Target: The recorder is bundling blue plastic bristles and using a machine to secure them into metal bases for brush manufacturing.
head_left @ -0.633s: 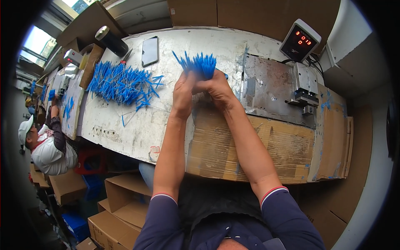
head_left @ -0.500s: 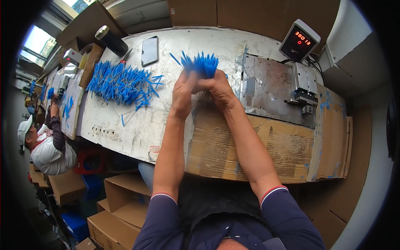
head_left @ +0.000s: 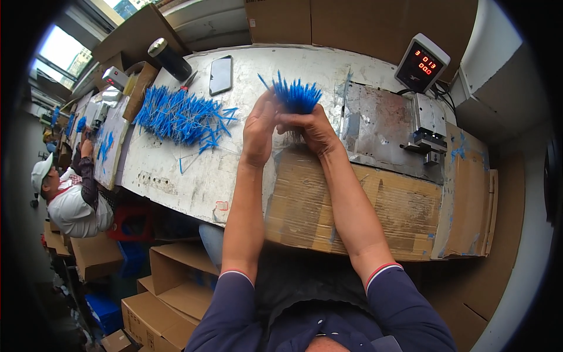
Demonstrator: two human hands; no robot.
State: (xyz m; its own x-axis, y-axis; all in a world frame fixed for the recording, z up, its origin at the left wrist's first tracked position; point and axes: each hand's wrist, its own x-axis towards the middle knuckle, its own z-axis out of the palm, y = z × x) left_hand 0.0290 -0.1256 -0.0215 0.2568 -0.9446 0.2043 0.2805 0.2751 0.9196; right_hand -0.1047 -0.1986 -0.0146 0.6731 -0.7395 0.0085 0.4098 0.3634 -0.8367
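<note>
A thick bundle of thin blue-tipped sticks (head_left: pixel 298 97), bristly like small wire brushes, stands upright over the table. My right hand (head_left: pixel 312 126) wraps round it below the blue ends, thumb across the front. Thin pale stems hang down beneath that hand. My left hand (head_left: pixel 259 130) is closed against the bundle's left side, fingers pointing up. A lone blue stick (head_left: pixel 263 81) leans out above its fingertips; where it is gripped is hidden. To the left, a loose pile of the same blue sticks (head_left: pixel 179 117) lies on the white worktable (head_left: pixel 170 176).
Behind the pile are a phone (head_left: pixel 221 75), a dark bottle (head_left: pixel 170 60) and a red-handled tool (head_left: pixel 188 81). At right are a metal plate with a clamp block (head_left: pixel 428 132) and a digital display (head_left: pixel 422 63). Cardboard (head_left: pixel 363 205) covers the near edge. A co-worker (head_left: pixel 76 199) sits at far left.
The bundle has shifted slightly right in view, and more of its blue tips show. My left fingers, blurred over its front before, now sit at its left side. The display reading has changed.
</note>
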